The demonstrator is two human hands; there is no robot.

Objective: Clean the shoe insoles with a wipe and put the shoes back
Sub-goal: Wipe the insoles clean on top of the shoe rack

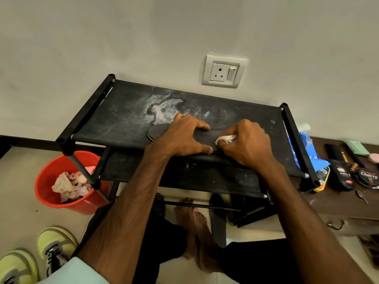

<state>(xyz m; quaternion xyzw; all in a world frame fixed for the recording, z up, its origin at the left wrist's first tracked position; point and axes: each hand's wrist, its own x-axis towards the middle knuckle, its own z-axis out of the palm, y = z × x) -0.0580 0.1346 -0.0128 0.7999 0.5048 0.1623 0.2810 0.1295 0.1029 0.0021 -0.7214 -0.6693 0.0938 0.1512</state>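
A dark insole [159, 131] lies flat on the top shelf of the black shoe rack [127, 117]. My left hand [184, 136] lies over its middle, fingers and thumb curled round its edges, holding it down. My right hand [249, 143] grips a crumpled white wipe [225, 138] and presses it onto the insole's right part. A pair of yellow-green sneakers [54, 245] stands on the floor at the lower left. Another dark insole [218, 218] lies on the floor under the rack, beside my bare feet.
A red bucket [48, 181] with crumpled used wipes sits left of the rack. A brown cabinet [338, 201] on the right holds a blue packet [305, 146], a shoe polish tin [367, 176] and bottles. A wall socket [223, 71] is behind the rack.
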